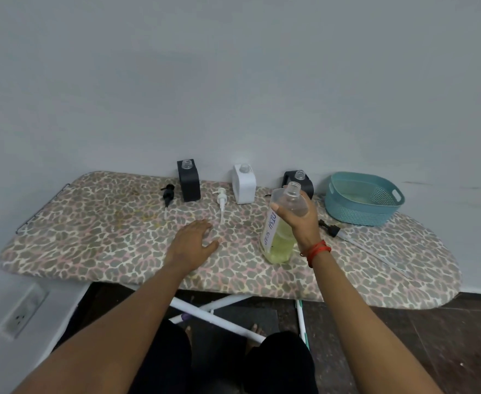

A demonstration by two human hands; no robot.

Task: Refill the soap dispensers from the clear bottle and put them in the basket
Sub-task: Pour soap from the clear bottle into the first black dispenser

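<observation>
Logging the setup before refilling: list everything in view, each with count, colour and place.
Ironing board: one, leopard-print cover, against the wall.
Soap dispensers: three, uncapped, by the wall: left black dispenser, white dispenser, right black dispenser behind the bottle.
Pumps: three, lying on the board: black pump at left, white pump centre, second black pump right of the bottle.
Clear bottle: one, yellow-green liquid inside, uncapped, tilted.
Basket: one, teal, board's right end.
Wall socket: one, white, lower left.
Left hand: flat on the board.
Right hand: grips the clear bottle; red band at wrist.
</observation>
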